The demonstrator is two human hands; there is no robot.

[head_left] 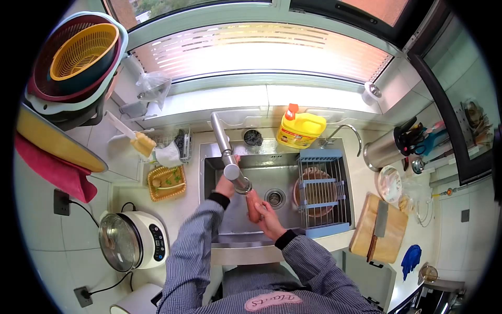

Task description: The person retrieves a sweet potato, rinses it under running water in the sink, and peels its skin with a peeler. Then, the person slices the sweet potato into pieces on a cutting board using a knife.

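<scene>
Holding a smooth, pinkish-orange cylinder, which looks like a carrot or a sausage point(252, 205), we stand over the steel sink point(238, 222) with the item just beneath the faucet's round head point(241, 184). Our right hand point(270, 220) wraps its fingers around the lower end of it, while our left hand point(226, 184) is raised to the brushed-metal faucet neck, fingers curled against it. Whether water runs, we cannot tell. Both sleeves are fine checked cloth with dark cuffs.

Across the basin's right half rests a blue-framed wire drying rack point(320, 193), with a brownish round bowl under it. Behind the sink a yellow detergent bottle point(299, 131) with a red cap stands on the pale ledge. On the white counter to the right lies a wooden cutting board point(379, 230) bearing a flat cleaver, near a shiny metal utensil holder point(384, 149). To the left sit a woven yellow tray point(166, 182) and a white rice cooker point(133, 240) with a glass lid. Stacked plastic colanders point(78, 57) hang upper left beside a bright, slatted window.
</scene>
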